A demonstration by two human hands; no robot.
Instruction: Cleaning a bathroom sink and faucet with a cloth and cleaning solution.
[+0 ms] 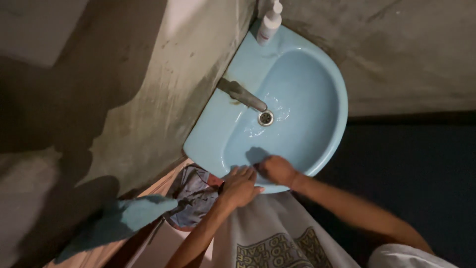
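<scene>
Right hand [278,170] curled, scrubbing inside the pale blue ceramic basin [327,74]; left hand [239,186] flat, empty, bracing the rim; steady overlapping strokes would serve

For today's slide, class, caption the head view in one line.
Both hands, left hand and right hand, meet at the rim of a pale blue ceramic basin below its grey metal tap.

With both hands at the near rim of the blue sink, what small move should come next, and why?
Probably bring both hands forward toward the tap: the left hand and right hand rest at the near rim of the sink, while water shows near the drain.
</scene>
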